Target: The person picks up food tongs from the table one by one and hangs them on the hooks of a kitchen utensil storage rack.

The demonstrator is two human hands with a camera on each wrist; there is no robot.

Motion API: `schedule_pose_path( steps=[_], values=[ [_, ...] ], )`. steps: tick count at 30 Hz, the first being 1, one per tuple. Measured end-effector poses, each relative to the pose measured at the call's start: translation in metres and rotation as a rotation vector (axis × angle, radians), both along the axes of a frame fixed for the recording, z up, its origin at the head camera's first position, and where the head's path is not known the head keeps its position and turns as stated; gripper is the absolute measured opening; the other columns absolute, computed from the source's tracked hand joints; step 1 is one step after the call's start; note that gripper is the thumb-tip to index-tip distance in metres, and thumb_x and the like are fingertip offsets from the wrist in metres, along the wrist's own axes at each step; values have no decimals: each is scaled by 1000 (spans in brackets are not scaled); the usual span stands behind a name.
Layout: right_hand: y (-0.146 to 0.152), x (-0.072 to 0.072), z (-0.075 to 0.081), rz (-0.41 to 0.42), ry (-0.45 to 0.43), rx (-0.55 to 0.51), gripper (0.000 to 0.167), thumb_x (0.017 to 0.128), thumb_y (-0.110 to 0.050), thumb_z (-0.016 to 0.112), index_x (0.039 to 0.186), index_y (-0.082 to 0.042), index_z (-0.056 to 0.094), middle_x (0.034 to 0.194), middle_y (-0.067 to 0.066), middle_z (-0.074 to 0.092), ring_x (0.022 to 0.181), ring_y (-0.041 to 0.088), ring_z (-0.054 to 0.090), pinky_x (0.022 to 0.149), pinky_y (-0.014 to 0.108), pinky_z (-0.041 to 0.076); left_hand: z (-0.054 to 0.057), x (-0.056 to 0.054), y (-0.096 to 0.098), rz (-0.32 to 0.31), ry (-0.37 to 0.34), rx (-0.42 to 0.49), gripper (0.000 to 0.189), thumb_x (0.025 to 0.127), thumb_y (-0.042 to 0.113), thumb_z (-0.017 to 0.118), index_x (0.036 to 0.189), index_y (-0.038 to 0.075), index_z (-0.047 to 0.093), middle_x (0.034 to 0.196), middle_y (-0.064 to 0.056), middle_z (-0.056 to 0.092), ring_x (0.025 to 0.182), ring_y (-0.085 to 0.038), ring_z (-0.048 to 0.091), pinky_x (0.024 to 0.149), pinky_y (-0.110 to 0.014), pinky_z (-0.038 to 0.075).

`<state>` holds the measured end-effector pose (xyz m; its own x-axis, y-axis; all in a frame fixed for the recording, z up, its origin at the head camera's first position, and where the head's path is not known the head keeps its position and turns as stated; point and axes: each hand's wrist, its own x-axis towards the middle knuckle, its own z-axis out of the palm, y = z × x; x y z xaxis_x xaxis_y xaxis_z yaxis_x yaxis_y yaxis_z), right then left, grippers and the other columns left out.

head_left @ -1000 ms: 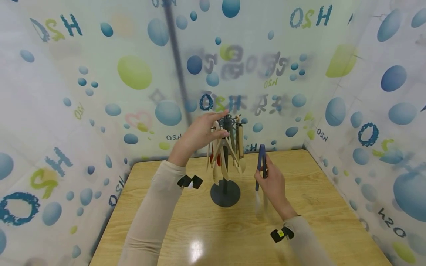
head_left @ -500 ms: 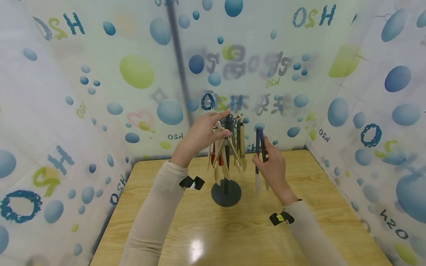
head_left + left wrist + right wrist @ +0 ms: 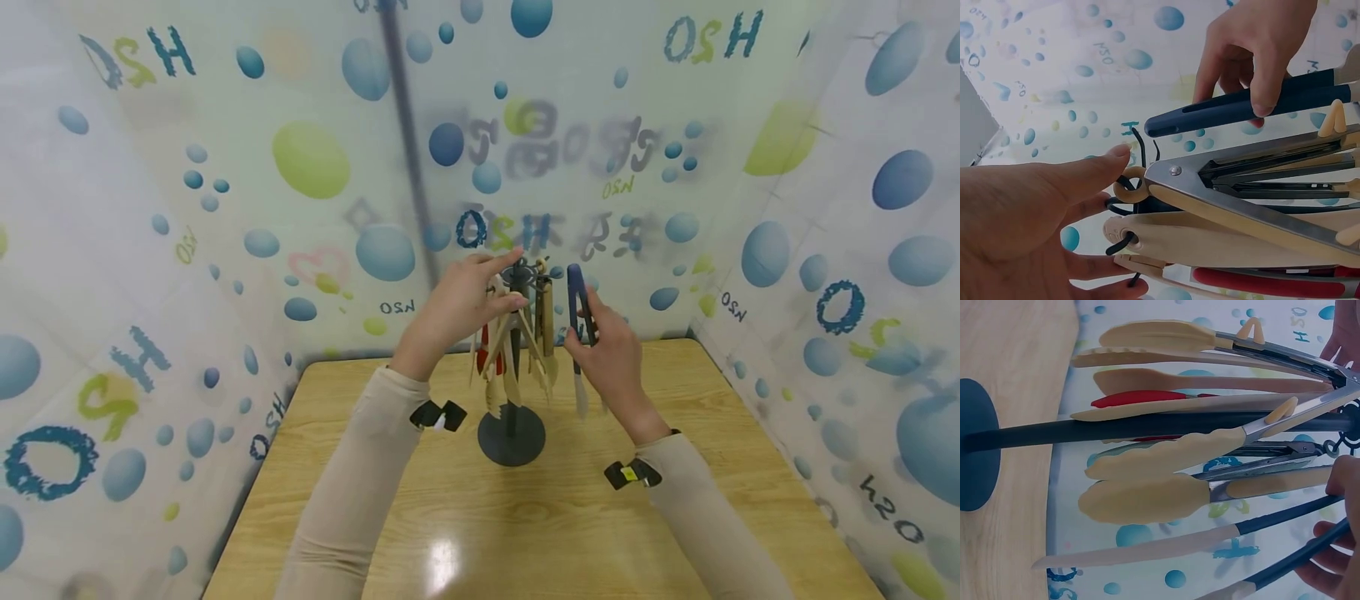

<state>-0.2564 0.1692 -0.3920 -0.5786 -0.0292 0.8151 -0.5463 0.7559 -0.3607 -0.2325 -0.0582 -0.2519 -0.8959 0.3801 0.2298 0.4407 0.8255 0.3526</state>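
A dark utensil rack [image 3: 511,437] stands on the table, hung with beige-tipped tongs [image 3: 1166,453] and other utensils. My left hand [image 3: 463,304] is at its top, thumb and fingers on different sides of the hooks [image 3: 1141,147], fingertips against the hooks and hung handles. Just right of the rack, my right hand [image 3: 611,354] holds dark blue tongs [image 3: 1210,112] between thumb and fingers. They hang upright, pale tips [image 3: 1141,550] down and arms slightly spread. Their blue top end is near a bare-looking hook, apart from it.
Red-handled [image 3: 1266,282] and wooden-looking utensils [image 3: 1141,381] hang close together around the rack's pole [image 3: 1035,431]. A light wooden table [image 3: 450,517] lies below. Patterned curtains [image 3: 315,250] stand behind and at both sides.
My right hand has lifted the blue tongs from low beside the rack up and left, toward its hooks. My left hand has stayed at the rack's top.
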Motion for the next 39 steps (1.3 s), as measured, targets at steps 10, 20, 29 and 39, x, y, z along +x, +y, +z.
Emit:
schedule_pose_path(
  steps=[10, 20, 29, 39],
  values=[
    [-8, -2, 9, -13, 21, 24, 66, 85, -14, 70, 147, -12, 48, 98, 13, 74, 71, 31, 64, 53, 42, 47, 2, 3, 1, 15, -12, 0, 72, 94, 50, 61, 156, 37, 28, 155, -14, 41, 137, -42, 42, 106, -55, 45],
    [-15, -4, 8, -43, 29, 45, 66, 85, -14, 72, 147, -11, 49, 96, 12, 74, 68, 29, 61, 52, 40, 45, 2, 4, 5, 42, -2, -28, 71, 94, 52, 60, 156, 38, 27, 151, -16, 44, 131, -41, 45, 101, -54, 48],
    [-23, -5, 2, -39, 66, 85, 66, 85, -14, 74, 147, -12, 50, 94, 13, 74, 72, 32, 64, 52, 43, 49, 1, 4, 4, 50, 5, -23, 70, 94, 52, 60, 155, 39, 27, 149, -16, 45, 128, -40, 46, 98, -53, 49],
    [-33, -6, -7, -5, 27, 48, 72, 85, -12, 74, 150, -9, 44, 96, 12, 74, 75, 30, 67, 54, 43, 52, -1, 4, 3, 44, 28, -12, 70, 95, 51, 59, 155, 40, 27, 147, -15, 46, 124, -38, 47, 92, -51, 51]
  ],
)
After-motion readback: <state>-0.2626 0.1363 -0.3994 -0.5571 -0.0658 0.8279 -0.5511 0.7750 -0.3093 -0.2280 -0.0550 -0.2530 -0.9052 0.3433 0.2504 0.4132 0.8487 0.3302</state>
